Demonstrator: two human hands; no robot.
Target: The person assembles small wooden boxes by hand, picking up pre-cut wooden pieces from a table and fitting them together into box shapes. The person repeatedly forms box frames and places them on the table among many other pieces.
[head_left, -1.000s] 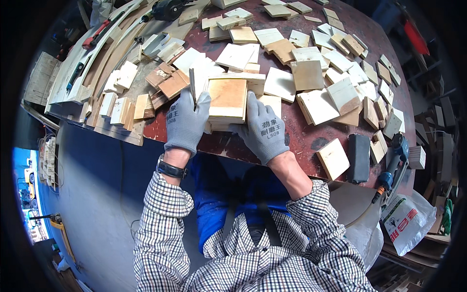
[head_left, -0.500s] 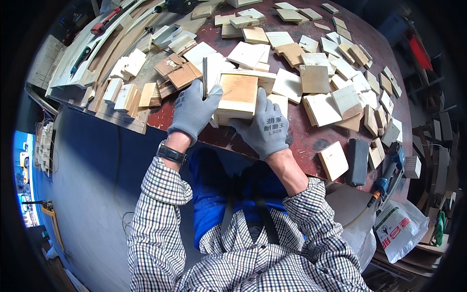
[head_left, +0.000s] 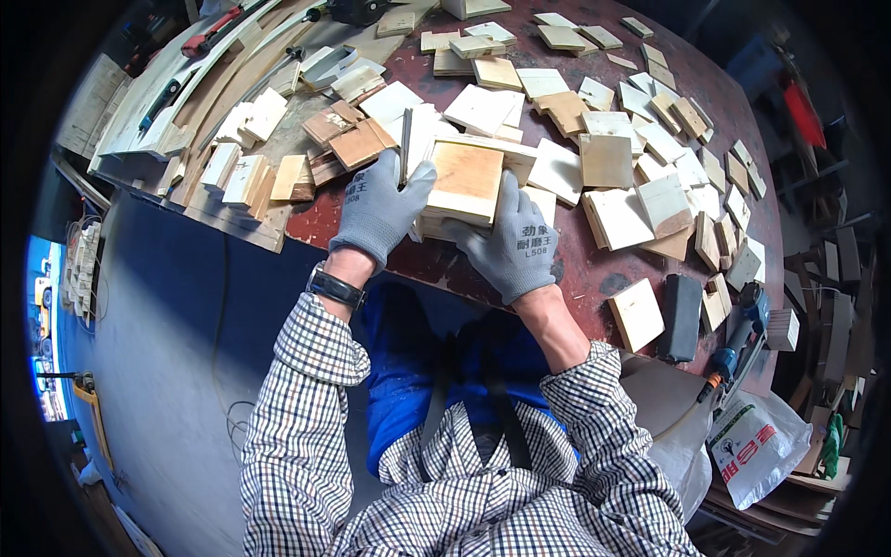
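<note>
Wood block stack [head_left: 464, 186] clasped by both gloved hands.

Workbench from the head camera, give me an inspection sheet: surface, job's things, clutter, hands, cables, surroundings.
Surface: dark red round tabletop, worn, with pale patches near the front edge.
Job's things: stack of square wooden boards, top one tan; a thin dark strip stands upright beside it.
Clutter: many loose small wood blocks; long planks at the left; dark block; blue power tool.
Hands: gloved left hand presses the stack's left side; gloved right hand its front right corner.
Cables: hose from the tool.
Surroundings: grey floor; printed white bag.
</note>
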